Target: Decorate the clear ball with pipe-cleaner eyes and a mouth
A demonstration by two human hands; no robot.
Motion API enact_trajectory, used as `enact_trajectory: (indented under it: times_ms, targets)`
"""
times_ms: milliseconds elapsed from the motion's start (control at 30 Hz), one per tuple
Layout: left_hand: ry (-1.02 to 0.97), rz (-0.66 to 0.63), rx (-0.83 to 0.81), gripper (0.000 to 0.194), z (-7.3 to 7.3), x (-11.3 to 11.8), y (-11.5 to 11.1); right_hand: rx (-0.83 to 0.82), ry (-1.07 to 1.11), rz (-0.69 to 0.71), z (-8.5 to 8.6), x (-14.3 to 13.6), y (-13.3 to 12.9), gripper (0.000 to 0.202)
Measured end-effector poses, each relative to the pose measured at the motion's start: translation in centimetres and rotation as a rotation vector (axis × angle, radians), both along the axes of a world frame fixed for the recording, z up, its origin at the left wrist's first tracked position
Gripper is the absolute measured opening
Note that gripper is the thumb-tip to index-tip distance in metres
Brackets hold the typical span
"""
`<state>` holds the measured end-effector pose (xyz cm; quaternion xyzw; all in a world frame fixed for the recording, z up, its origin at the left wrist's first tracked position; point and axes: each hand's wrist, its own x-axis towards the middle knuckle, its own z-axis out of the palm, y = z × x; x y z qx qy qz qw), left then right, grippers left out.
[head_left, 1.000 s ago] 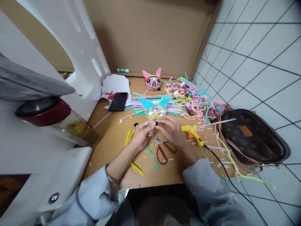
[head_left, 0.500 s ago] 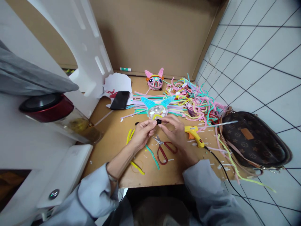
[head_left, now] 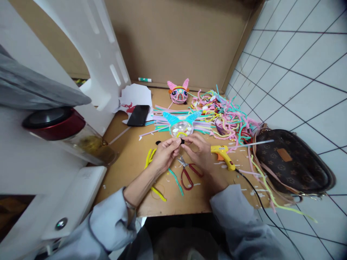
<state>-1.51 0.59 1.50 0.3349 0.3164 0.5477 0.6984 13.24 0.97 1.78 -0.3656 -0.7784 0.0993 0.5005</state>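
Observation:
A small, fuzzy black piece [head_left: 182,141], which looks like pipe cleaner, is pinched between both hands over the table. My left hand [head_left: 167,154] grips its left side with thumb and forefinger. From the right, my right hand [head_left: 200,151] pinches it with the fingertips. Just beyond the hands lies a clear round form with blue ears [head_left: 170,118] and a yellow pipe cleaner curve [head_left: 182,134] on it. Red-handled scissors [head_left: 187,179] lie spread below the hands. Another black bit [head_left: 158,143] shows left of my left hand; whether it joins the held piece is hidden.
A yellow glue gun [head_left: 226,158] with a black cord lies right of my hands, near a brown handbag [head_left: 292,160]. Pipe cleaners [head_left: 230,119] heap up behind it. A pink-eared figure [head_left: 179,94], a phone [head_left: 138,115] and a glass bottle [head_left: 93,144] stand or lie farther off.
My right hand has shifted slightly left, and the fingers have moved a little around the black piece. Everything on the table stays in place.

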Motion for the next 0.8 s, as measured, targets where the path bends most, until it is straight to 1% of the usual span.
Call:
enact_trajectory:
  times_ms: [233,400,500,700,800]
  targets:
    - [0.010,0.025,-0.041,0.043,0.04,0.19,-0.04,0.055,-0.063,-0.037,-0.34,0.08,-0.05,0.013]
    - [0.020,0.029,-0.048,0.041,-0.02,0.13,0.06,0.041,-0.113,-0.040,-0.50,0.22,-0.03,0.014]
    - [0.015,0.023,-0.051,0.040,-0.22,0.07,0.14,0.055,-0.128,-0.044,-0.41,0.24,-0.08,0.015]
    - [-0.004,0.016,-0.059,0.037,-0.66,-0.17,0.32,0.014,-0.148,-0.053,-0.08,0.04,-0.29,0.017]
    - [-0.031,0.010,-0.067,0.036,-0.84,-0.23,0.40,0.029,-0.187,-0.069,-0.10,-0.15,-0.33,0.018]
